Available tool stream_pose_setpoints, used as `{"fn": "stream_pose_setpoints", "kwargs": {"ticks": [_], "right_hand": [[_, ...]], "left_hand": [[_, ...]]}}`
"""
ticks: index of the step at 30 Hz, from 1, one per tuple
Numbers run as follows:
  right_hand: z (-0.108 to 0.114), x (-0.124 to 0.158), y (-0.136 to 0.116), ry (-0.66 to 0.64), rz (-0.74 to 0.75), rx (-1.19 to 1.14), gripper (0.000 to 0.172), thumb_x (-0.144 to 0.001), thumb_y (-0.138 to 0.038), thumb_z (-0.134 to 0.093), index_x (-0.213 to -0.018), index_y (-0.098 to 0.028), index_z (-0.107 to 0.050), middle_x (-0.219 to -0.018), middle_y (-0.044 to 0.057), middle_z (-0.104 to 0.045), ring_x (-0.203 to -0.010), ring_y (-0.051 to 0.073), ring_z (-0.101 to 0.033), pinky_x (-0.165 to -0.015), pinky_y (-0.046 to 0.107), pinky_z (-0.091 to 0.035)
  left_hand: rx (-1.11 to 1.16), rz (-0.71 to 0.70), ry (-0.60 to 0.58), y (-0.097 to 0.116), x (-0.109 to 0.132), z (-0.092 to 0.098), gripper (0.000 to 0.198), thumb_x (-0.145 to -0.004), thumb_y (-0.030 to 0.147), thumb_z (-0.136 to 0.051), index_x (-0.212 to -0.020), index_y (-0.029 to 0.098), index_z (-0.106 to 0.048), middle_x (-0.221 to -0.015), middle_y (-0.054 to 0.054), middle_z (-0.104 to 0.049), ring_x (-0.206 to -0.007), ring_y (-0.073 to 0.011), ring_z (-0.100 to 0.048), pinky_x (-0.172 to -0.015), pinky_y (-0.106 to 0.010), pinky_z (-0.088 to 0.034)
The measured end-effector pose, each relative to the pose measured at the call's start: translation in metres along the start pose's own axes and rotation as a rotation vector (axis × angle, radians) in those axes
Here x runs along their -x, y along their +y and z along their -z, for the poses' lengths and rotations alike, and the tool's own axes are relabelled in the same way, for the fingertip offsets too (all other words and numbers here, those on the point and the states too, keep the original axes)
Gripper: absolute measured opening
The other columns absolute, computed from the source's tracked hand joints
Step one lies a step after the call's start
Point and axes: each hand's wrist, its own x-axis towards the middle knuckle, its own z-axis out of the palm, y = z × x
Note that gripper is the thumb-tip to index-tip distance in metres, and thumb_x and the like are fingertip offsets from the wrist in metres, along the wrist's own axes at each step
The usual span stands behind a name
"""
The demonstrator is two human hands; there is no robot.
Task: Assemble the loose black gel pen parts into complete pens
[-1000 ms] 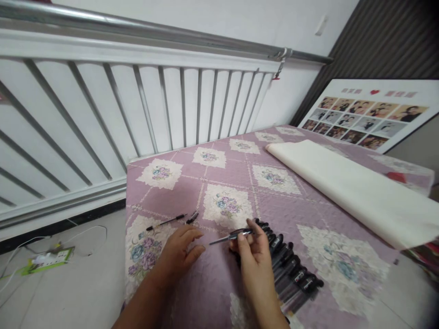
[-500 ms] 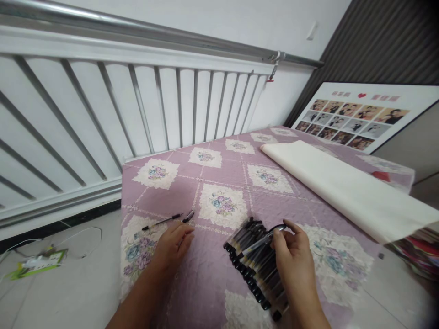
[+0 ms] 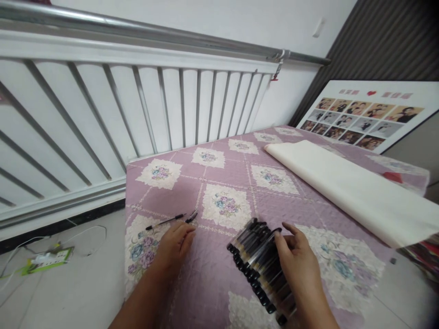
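Several clear pens with black caps (image 3: 257, 269) lie side by side in a slanting row on the floral purple cloth (image 3: 212, 265). My right hand (image 3: 300, 260) is at the row's right side, thumb and index finger apart, touching the end of one pen that lies on top. My left hand (image 3: 176, 242) rests on the cloth with its fingers curled together; whether it holds anything is hidden. Just beyond its fingertips is a short black pen piece (image 3: 191, 217), partly hidden, and a thin black-ended pen (image 3: 164, 221) lies to its left.
A folded cream sheet (image 3: 343, 187) lies across the right side. Behind it leans a framed photo board (image 3: 370, 114). A white radiator (image 3: 171, 105) stands along the far edge. On the floor at left is a green-edged power strip (image 3: 48, 261) with cables.
The pen between my right thumb and index finger has been lowered onto the row, and those fingers have parted. The whole view has shifted slightly. My left hand keeps its place.
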Motion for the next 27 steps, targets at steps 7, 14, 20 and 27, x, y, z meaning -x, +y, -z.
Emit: {"fn": "stream_pose_setpoints", "kwargs": {"ticks": [7,14,20,27], "right_hand": [[-0.007,0.005,0.000,0.064,0.033,-0.097,0.052,-0.077,-0.053,-0.053,-0.113,-0.017,-0.062,-0.068,0.002,-0.064,-0.059,0.018,-0.058,-0.059,0.032,-0.044],[-0.033,0.032,-0.011,-0.009,0.177,-0.229,0.037,-0.082,-0.049,-0.055,-0.104,-0.021,-0.066,-0.098,0.007,-0.071,-0.088,0.023,-0.066,-0.080,0.036,-0.050],[-0.046,0.058,-0.035,-0.185,0.470,-0.217,0.023,-0.087,-0.037,-0.053,-0.096,-0.023,-0.069,-0.090,0.004,-0.073,-0.081,0.020,-0.069,-0.075,0.031,-0.055],[-0.053,0.070,-0.047,-0.312,0.638,-0.193,0.020,-0.090,-0.030,-0.049,-0.097,-0.024,-0.067,-0.084,0.003,-0.072,-0.078,0.019,-0.069,-0.071,0.029,-0.055]], "left_hand": [[-0.230,0.106,0.242,-0.012,-0.006,0.009,0.021,-0.092,0.028,-0.045,-0.095,0.022,-0.065,-0.093,-0.006,-0.066,-0.092,-0.0215,-0.059,-0.087,-0.037,-0.044],[-0.611,0.397,0.111,-0.027,-0.010,0.015,0.032,-0.086,0.026,-0.053,-0.117,0.021,-0.060,-0.123,-0.012,-0.058,-0.115,-0.0313,-0.049,-0.095,-0.050,-0.035],[-0.677,0.466,-0.091,-0.026,-0.012,0.015,0.024,-0.088,0.022,-0.051,-0.108,0.024,-0.064,-0.109,-0.009,-0.063,-0.105,-0.0274,-0.054,-0.090,-0.044,-0.037],[-0.510,0.398,-0.023,-0.022,-0.016,0.014,0.020,-0.092,0.018,-0.043,-0.103,0.019,-0.060,-0.100,-0.008,-0.064,-0.096,-0.0224,-0.059,-0.084,-0.034,-0.043]]}}
